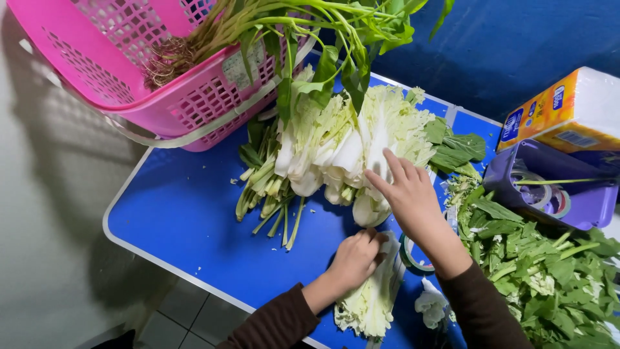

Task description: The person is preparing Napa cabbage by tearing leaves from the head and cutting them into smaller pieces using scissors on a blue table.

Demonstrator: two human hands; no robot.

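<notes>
Two hands work the cabbage. Your left hand (354,257) closes its grip on a cabbage wedge (371,300) lying on the table (181,213); your right hand (407,194) rests open on the cabbage pile (349,142) beyond that wedge. Keep the wedge pinned flat.

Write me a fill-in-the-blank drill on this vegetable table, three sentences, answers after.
1. The left hand grips a piece of napa cabbage lying on the ____ table.
2. The right hand reaches with open fingers to the cabbage pile.
3. Rooted greens sit in a ____ basket.
4. The purple box holds rolls of ____.

Answers: blue; pink; tape
</notes>
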